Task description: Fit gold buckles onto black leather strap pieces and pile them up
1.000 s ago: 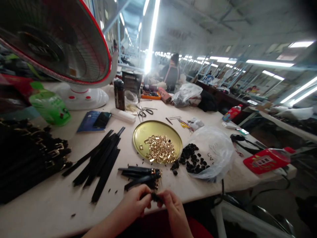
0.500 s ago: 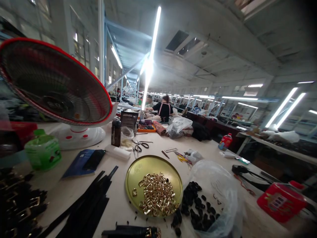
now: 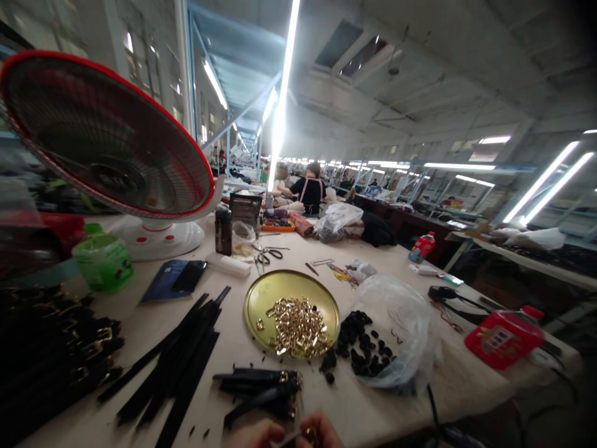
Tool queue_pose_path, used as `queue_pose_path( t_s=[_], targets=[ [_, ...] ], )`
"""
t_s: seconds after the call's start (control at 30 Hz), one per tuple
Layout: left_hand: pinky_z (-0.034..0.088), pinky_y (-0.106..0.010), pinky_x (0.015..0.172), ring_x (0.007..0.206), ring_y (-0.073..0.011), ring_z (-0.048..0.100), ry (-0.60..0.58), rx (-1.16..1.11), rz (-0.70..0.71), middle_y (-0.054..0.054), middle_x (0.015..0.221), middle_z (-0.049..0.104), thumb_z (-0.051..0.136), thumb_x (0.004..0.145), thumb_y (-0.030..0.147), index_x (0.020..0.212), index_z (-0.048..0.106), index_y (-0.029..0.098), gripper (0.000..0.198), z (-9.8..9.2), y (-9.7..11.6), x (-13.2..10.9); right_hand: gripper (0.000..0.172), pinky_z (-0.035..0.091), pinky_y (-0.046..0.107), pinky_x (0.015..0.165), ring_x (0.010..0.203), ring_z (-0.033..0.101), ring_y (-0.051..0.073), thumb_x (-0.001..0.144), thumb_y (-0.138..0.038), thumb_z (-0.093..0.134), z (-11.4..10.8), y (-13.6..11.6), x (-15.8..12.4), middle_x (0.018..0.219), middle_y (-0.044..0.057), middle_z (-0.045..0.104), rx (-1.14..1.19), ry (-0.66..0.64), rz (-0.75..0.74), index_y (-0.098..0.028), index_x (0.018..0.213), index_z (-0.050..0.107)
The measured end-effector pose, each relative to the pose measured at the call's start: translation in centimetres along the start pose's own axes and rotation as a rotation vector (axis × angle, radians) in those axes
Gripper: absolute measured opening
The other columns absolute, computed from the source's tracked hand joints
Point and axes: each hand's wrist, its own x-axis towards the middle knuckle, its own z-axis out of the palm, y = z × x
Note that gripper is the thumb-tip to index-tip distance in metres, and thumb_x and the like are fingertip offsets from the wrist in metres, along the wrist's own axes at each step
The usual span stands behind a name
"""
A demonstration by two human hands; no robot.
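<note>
Pale table (image 3: 298, 252) (buckled straps (image 3: 262, 397) atop)

Held piece (image 3: 291, 440): small, dark, pinched between the left hand (image 3: 260, 433) and right hand (image 3: 321, 430) at the bottom of the view; blurred and partly cut off, so its form is hard to tell.
Buckled straps (image 3: 259, 391): black bundle lying just beyond the hands, gold buckles gathered at the right ends.
Loose buckles (image 3: 298, 326): shiny gold frames, heaped toward the near right of a round gold-coloured tray (image 3: 259, 297); one sits apart at the left.
Black pieces (image 3: 361, 345): small, rounded, scattered right of the tray, many against a clear plastic bag (image 3: 405, 323).
Plain straps (image 3: 180, 367): long, black, overlapping on the surface (image 3: 261, 258), left of the bundle.
</note>
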Motion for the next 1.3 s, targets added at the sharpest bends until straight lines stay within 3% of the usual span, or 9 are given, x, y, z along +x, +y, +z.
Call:
queue_pose_path(
  t_s=[0.13, 0.23, 0.37, 0.6, 0.77, 0.97, 1.3],
  targets=[
    [0.041, -0.022, 0.055, 0.063, -0.0153, 0.057, -0.167, -0.020, 0.025, 0.000, 0.072, 0.065, 0.050, 0.066, 0.026, 0.090, 0.063, 0.017, 0.029, -0.8, 0.2, -3.5, 0.028, 0.034, 0.021, 0.047, 0.044, 0.045, 0.009, 0.066, -0.039, 0.063, 2.0, 0.3, -3.5, 0.048, -0.008, 0.047, 0.039, 0.125, 0.067, -0.020, 0.077, 0.045],
    [0.043, -0.022, 0.065, 0.075, -0.0163, 0.058, -0.157, 0.021, 0.049, -0.001, 0.085, 0.065, 0.054, 0.066, 0.029, 0.095, 0.061, 0.017, 0.032, -1.6, 0.4, -3.9, 0.031, 0.035, 0.021, 0.050, 0.047, 0.046, 0.009, 0.068, -0.041, 0.061, 2.5, -0.2, -4.1, 0.050, -0.008, 0.049, 0.041, 0.134, 0.092, -0.019, 0.079, 0.043],
    [0.045, -0.022, 0.061, 0.068, -0.0139, 0.059, -0.250, -0.028, 0.005, -0.002, 0.080, 0.065, 0.045, 0.074, 0.030, 0.095, 0.061, 0.016, 0.030, -1.9, -0.3, -3.9, 0.032, 0.035, 0.022, 0.050, 0.047, 0.046, 0.009, 0.069, -0.042, 0.061, 2.7, -0.1, -4.2, 0.051, -0.008, 0.049, 0.027, 0.130, 0.095, -0.020, 0.080, 0.041],
    [0.045, -0.022, 0.057, 0.063, -0.0129, 0.060, -0.214, -0.086, 0.025, -0.002, 0.075, 0.065, 0.047, 0.072, 0.028, 0.087, 0.062, 0.014, 0.025, -0.5, -1.3, -3.0, 0.028, 0.036, 0.022, 0.048, 0.046, 0.047, 0.010, 0.073, -0.040, 0.056, 3.5, 1.3, -4.3, 0.051, -0.008, 0.049, -0.058, 0.161, 0.070, -0.019, 0.084, 0.041],
    [0.044, -0.021, 0.053, 0.059, -0.0117, 0.060, -0.241, -0.202, -0.072, -0.003, 0.073, 0.065, 0.050, 0.072, 0.030, 0.090, 0.059, 0.012, 0.027, -0.5, -1.9, -2.5, 0.025, 0.036, 0.021, 0.046, 0.045, 0.048, 0.009, 0.073, -0.036, 0.057, 3.7, 2.0, -3.9, 0.053, -0.008, 0.049, -0.156, 0.237, 0.045, -0.020, 0.082, 0.041],
    [0.043, -0.020, 0.052, 0.056, -0.0099, 0.058, -0.281, -0.293, -0.133, -0.001, 0.070, 0.063, 0.051, 0.070, 0.028, 0.088, 0.059, 0.013, 0.025, -0.6, -2.2, -2.2, 0.022, 0.036, 0.021, 0.049, 0.047, 0.050, 0.009, 0.068, -0.028, 0.061, 3.1, 1.1, -3.7, 0.053, -0.007, 0.053, -0.070, 0.048, 0.145, -0.019, 0.081, 0.046],
    [0.039, -0.019, 0.049, 0.057, -0.0109, 0.058, -0.211, -0.106, -0.056, -0.002, 0.071, 0.065, 0.045, 0.070, 0.025, 0.077, 0.059, 0.013, 0.019, 1.2, -2.0, -1.6, 0.025, 0.034, 0.020, 0.043, 0.041, 0.045, 0.009, 0.071, -0.038, 0.060, 3.9, 2.6, -3.9, 0.047, -0.008, 0.047, -0.055, 0.203, 0.109, -0.019, 0.078, 0.045]
  ],
)
